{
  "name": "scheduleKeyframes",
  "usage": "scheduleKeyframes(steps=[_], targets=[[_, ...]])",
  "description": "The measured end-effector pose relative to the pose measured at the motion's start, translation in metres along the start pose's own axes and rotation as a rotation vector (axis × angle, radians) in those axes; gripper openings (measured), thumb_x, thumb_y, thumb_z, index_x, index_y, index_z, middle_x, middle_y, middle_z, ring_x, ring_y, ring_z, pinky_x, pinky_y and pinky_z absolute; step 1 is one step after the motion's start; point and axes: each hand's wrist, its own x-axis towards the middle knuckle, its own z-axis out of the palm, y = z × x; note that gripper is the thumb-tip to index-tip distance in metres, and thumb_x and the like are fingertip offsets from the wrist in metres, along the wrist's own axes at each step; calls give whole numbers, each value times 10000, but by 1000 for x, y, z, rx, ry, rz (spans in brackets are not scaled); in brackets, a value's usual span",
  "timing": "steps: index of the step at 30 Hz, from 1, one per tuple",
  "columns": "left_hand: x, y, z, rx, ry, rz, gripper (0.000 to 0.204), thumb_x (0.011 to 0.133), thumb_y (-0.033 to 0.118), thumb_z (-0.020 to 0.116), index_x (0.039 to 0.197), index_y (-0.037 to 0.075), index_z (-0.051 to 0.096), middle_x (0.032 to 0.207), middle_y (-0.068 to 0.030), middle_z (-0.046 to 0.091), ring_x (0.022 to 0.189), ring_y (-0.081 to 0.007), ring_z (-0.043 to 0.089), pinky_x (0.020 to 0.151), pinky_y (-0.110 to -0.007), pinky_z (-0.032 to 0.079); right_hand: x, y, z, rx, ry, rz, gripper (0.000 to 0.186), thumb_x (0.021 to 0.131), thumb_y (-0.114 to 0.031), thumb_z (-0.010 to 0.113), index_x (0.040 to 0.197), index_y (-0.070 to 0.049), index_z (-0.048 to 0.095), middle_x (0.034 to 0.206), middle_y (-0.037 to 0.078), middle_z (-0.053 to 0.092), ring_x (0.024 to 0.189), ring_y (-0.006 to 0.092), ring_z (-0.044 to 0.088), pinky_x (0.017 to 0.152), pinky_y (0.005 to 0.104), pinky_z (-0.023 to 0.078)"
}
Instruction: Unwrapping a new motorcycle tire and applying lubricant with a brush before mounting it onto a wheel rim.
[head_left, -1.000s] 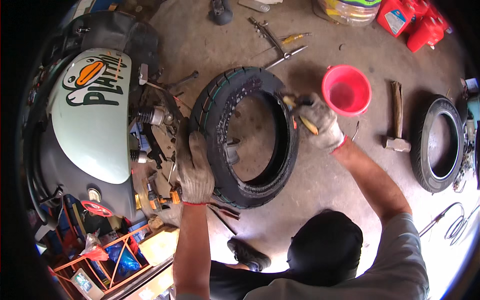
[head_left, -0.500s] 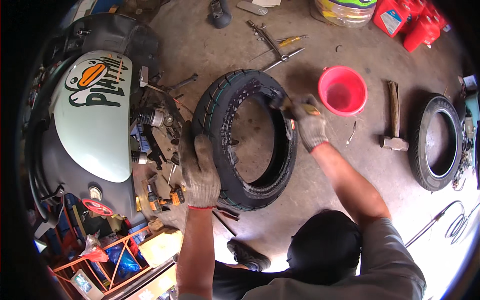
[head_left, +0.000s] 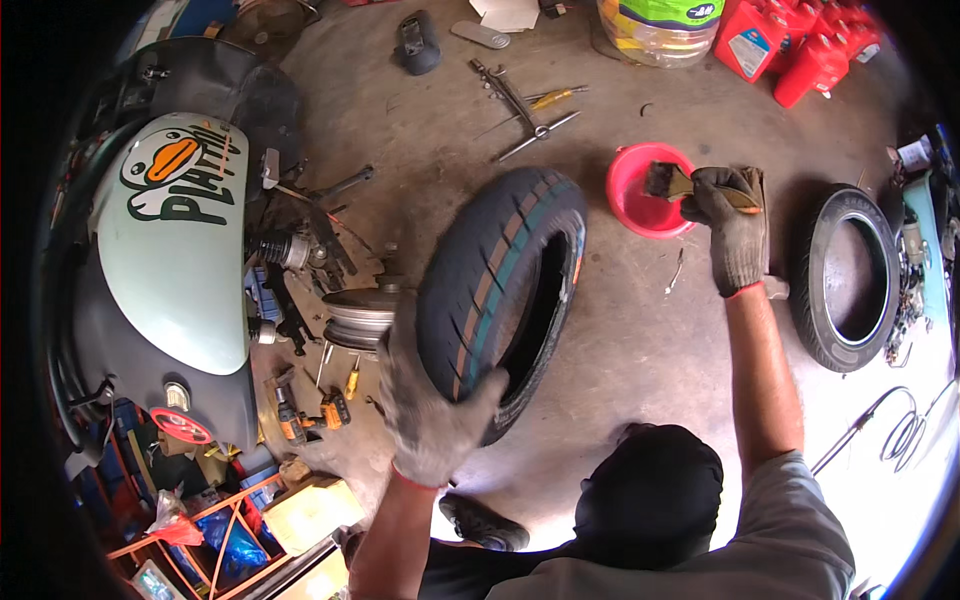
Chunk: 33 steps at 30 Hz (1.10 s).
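Note:
A black tyre (head_left: 500, 250) with teal and orange tread stripes stands tilted, its tread turned toward me and its opening facing right. My left hand (head_left: 440, 410), in a grey knit glove, grips the tyre's near lower edge, thumb toward the opening. In my gloved right hand (head_left: 735, 225) is a paintbrush (head_left: 662, 180), held by its handle, fingers closed. The dark bristles are above the pink bucket (head_left: 618, 203), to the tyre's right. Left of the tyre, partly behind my left hand, lies a metal wheel rim (head_left: 358, 310).
A pale green scooter body (head_left: 175, 270) fills the left. Wrenches (head_left: 520, 110) lie beyond the tyre. A hammer (head_left: 775, 287), partly behind my right arm, and a second tyre (head_left: 812, 290) lie to the right. Power drills (head_left: 290, 415) and a yellow-handled screwdriver (head_left: 352, 378) are near left.
My right hand has moved the paintbrush from the tyre's inner edge across to the bucket. My left hand has tilted the tyre, showing more tread and uncovering the wheel rim.

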Motion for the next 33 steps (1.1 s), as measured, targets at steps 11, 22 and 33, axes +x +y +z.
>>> scheduleKeyframes(steps=[11,22,33], targets=[[-44,5,-11,78,-317,487,892,594,240,889,1362,71,467,1304,-166,475,1172,-344,487,1007,-466,398,68,64,6,-1310,-388,-127,223,856,-241,583,1011,-137,707,1030,182,692,989,371,667,806,459,525],[-6,28,-21,264,-613,700,671,646,267,776,1292,210,605,1375,-55,490,1346,-274,397,1162,-504,233,45,-2,-3,-933,-215,-196,239,874,-250,647,1001,-55,701,960,155,723,901,288,708,792,384,541],[18,-10,-32,-385,-290,186,672,731,-62,522,1397,21,504,1567,-265,260,1482,-437,151,1197,-460,222,-29,-7,-38,18,-407,121,93,891,-56,627,956,8,646,916,73,666,782,159,651,712,287,535]])
